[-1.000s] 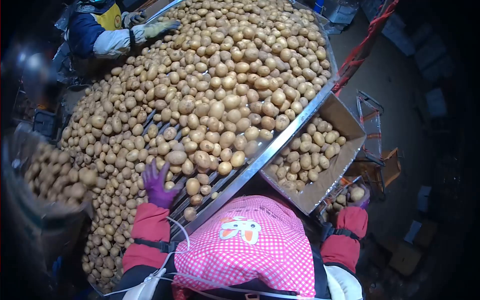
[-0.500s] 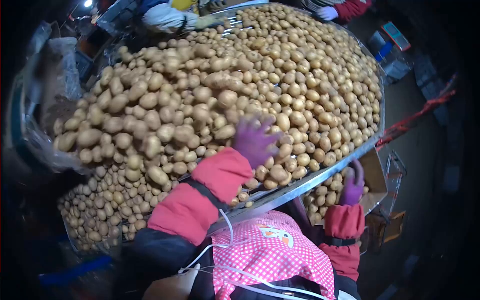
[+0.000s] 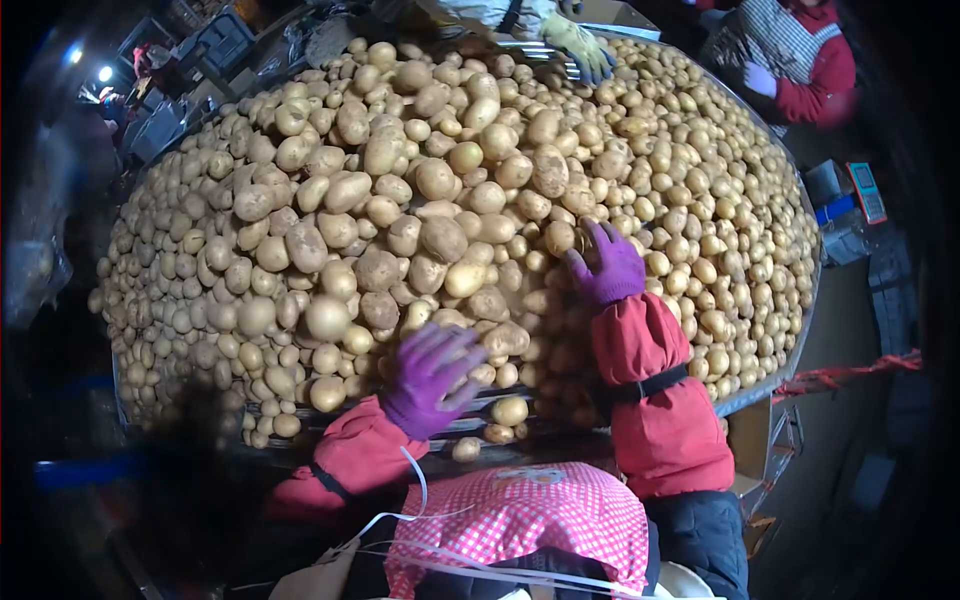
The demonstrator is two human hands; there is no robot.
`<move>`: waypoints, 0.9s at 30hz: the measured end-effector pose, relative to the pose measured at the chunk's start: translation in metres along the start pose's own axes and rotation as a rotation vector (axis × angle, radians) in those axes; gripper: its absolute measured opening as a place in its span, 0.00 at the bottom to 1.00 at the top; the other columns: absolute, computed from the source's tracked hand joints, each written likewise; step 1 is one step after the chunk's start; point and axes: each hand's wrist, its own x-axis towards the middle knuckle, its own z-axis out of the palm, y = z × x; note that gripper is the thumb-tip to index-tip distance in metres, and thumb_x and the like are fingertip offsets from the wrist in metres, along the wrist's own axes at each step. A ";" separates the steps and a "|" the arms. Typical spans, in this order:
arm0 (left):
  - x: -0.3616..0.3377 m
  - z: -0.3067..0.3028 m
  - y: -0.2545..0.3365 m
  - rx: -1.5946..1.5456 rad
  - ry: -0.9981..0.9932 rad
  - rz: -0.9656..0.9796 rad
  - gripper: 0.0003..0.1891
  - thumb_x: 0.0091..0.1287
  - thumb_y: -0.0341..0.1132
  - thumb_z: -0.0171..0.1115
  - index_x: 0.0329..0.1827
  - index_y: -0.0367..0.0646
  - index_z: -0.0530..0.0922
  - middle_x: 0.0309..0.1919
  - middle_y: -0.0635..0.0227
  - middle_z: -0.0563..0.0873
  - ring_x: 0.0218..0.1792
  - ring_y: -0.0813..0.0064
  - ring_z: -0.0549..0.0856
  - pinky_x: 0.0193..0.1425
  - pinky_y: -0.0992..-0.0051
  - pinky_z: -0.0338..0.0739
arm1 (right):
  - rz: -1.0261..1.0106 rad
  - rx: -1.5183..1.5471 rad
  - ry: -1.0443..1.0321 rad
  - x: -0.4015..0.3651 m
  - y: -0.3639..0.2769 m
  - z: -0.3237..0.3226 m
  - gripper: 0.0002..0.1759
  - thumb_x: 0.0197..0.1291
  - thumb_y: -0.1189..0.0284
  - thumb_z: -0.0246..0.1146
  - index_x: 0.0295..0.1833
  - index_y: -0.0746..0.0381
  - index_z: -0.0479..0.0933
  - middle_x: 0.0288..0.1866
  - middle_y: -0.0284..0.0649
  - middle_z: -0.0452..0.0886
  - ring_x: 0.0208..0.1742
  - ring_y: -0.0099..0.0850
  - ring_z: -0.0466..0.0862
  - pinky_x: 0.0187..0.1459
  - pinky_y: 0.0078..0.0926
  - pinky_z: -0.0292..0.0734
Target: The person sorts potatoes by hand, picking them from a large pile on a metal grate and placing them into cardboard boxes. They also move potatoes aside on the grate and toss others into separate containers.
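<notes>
A large heap of potatoes [image 3: 440, 180] spreads over a metal-edged sorting table in front of me. My left hand [image 3: 432, 378], in a purple glove, hovers over the near edge of the heap; its fingers are apart, slightly blurred, and nothing is in them. Farther right and deeper in, my right hand [image 3: 608, 265], also purple-gloved, rests among the potatoes with its fingers spread, next to a potato [image 3: 560, 238]. A few loose potatoes [image 3: 509, 411] lie on the dark slats near my apron.
Across the table, another person's gloved hand [image 3: 580, 48] is over metal bars at the far edge. A second person in a red sleeve [image 3: 818, 98] stands far right. A cardboard box [image 3: 748, 440], a red strap [image 3: 850, 374] and a scale display [image 3: 867, 192] are to the right.
My right hand has moved from above the box of potatoes onto the heap. My left hand has shifted left and nearer to me. The view has turned; the far person's glove appears farther right.
</notes>
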 end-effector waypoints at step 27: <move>0.112 0.018 -0.074 0.182 -0.036 -0.240 0.35 0.63 0.49 0.68 0.74 0.55 0.71 0.62 0.55 0.81 0.60 0.57 0.82 0.65 0.59 0.75 | 0.610 2.228 -0.380 -0.148 0.012 -0.064 0.14 0.63 0.69 0.67 0.50 0.63 0.78 0.46 0.47 0.83 0.46 0.41 0.85 0.48 0.37 0.86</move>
